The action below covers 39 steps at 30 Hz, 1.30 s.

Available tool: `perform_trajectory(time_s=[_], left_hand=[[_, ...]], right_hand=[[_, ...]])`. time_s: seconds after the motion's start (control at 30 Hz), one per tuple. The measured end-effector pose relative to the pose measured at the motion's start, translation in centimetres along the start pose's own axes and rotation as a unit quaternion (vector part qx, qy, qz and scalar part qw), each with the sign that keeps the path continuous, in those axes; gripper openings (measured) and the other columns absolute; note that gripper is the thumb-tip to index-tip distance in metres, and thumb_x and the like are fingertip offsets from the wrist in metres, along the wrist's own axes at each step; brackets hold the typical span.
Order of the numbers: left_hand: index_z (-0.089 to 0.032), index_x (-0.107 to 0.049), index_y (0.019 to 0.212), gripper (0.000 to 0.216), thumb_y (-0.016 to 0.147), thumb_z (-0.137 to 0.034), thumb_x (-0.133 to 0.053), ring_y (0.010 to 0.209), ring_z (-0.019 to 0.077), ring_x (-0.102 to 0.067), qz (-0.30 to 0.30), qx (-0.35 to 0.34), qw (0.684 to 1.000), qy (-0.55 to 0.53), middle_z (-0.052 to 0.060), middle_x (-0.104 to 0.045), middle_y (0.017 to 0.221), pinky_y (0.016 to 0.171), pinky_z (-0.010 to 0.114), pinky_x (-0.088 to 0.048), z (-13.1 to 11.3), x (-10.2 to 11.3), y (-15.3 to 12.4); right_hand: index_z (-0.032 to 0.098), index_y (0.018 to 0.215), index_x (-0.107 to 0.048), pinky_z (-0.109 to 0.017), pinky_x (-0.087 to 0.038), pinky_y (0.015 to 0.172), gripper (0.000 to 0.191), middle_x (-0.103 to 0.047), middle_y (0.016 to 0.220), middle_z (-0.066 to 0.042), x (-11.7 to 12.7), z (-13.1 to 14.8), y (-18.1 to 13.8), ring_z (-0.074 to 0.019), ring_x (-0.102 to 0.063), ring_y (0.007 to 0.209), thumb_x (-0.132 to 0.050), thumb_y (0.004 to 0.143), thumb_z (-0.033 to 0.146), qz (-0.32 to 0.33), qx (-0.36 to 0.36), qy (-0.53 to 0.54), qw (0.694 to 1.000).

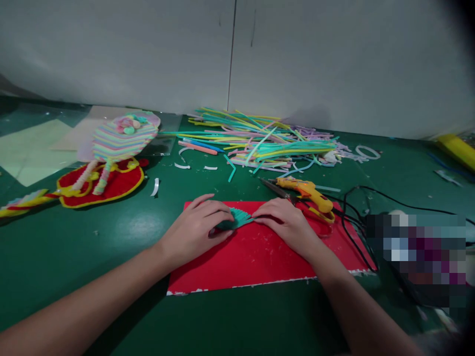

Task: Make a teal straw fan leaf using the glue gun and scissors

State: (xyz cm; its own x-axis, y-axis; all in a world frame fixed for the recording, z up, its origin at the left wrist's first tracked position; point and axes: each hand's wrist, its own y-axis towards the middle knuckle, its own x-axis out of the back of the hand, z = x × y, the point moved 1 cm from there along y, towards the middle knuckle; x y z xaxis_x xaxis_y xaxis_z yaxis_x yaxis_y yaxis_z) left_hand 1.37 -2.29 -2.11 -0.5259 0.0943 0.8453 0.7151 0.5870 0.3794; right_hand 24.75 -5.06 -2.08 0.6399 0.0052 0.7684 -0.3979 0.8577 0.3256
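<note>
A red foam sheet (pixel 260 257) lies on the green table in front of me. On its upper middle sits a small teal piece (pixel 237 218) made of strips laid side by side. My left hand (pixel 196 230) covers the left part of the teal piece, fingers curled over it. My right hand (pixel 285 220) rests palm down on the sheet, its fingertips pressed on the right end of the teal piece.
A yellow glue gun (pixel 308 194) with black cords (pixel 352 217) lies right of the sheet. A heap of pastel foam strips (pixel 267 141) lies behind. A striped craft figure (pixel 120 138) on red-and-yellow shapes (pixel 107 185) sits at left. A blurred-out object (pixel 419 247) is at right.
</note>
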Motion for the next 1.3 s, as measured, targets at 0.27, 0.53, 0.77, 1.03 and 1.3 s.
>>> perform_trajectory(time_s=[0.27,0.53,0.77,1.03,1.3], left_hand=[[-0.022,-0.063,0.097,0.014,0.087,-0.029,-0.057,0.097,0.0140,-0.062,0.001,-0.002,1.000,-0.010,0.002,-0.067,0.102,0.106,0.041,-0.033,0.0,0.1,-0.1],[-0.021,-0.062,0.099,0.016,0.088,-0.020,-0.052,0.098,0.0135,-0.060,0.009,0.002,1.000,-0.015,0.002,-0.066,0.103,0.107,0.042,-0.032,-0.1,0.1,-0.1],[-0.021,-0.059,0.101,0.021,0.086,-0.013,-0.047,0.102,0.0132,-0.059,0.023,0.015,0.999,-0.020,0.002,-0.065,0.105,0.108,0.041,-0.030,0.0,0.1,-0.2],[-0.021,-0.059,0.101,0.021,0.085,-0.012,-0.047,0.101,0.0128,-0.058,0.027,0.010,1.000,-0.010,0.001,-0.064,0.106,0.109,0.041,-0.030,0.0,0.0,-0.1],[-0.021,-0.058,0.101,0.022,0.084,-0.012,-0.047,0.103,0.0134,-0.058,0.034,0.007,0.999,-0.002,0.002,-0.063,0.107,0.110,0.042,-0.029,0.0,0.0,-0.1]], right_hand=[[0.025,0.087,-0.070,-0.036,-0.043,0.082,0.012,-0.068,0.092,-0.002,-0.5,-0.1,0.0,-0.0175,-0.059,0.088,-0.059,0.086,0.020,-0.037,0.011,-0.058,0.998],[0.021,0.086,-0.070,-0.028,-0.051,0.078,0.016,-0.063,0.089,-0.004,-0.9,0.2,0.2,-0.0140,-0.061,0.086,-0.056,0.087,0.015,-0.033,-0.010,0.018,0.999],[0.022,0.091,-0.068,-0.027,-0.051,0.080,0.013,-0.064,0.089,-0.003,-0.9,0.5,0.3,-0.0142,-0.062,0.087,-0.059,0.085,0.016,-0.036,-0.041,0.062,0.997],[0.021,0.086,-0.070,-0.025,-0.052,0.077,0.014,-0.063,0.087,-0.003,-1.1,0.3,0.3,-0.0135,-0.062,0.084,-0.057,0.087,0.016,-0.047,-0.022,0.029,0.998],[0.021,0.086,-0.069,-0.025,-0.051,0.078,0.015,-0.063,0.088,-0.003,-1.3,0.2,0.2,-0.0132,-0.061,0.085,-0.056,0.087,0.014,-0.038,-0.024,0.013,0.999]])
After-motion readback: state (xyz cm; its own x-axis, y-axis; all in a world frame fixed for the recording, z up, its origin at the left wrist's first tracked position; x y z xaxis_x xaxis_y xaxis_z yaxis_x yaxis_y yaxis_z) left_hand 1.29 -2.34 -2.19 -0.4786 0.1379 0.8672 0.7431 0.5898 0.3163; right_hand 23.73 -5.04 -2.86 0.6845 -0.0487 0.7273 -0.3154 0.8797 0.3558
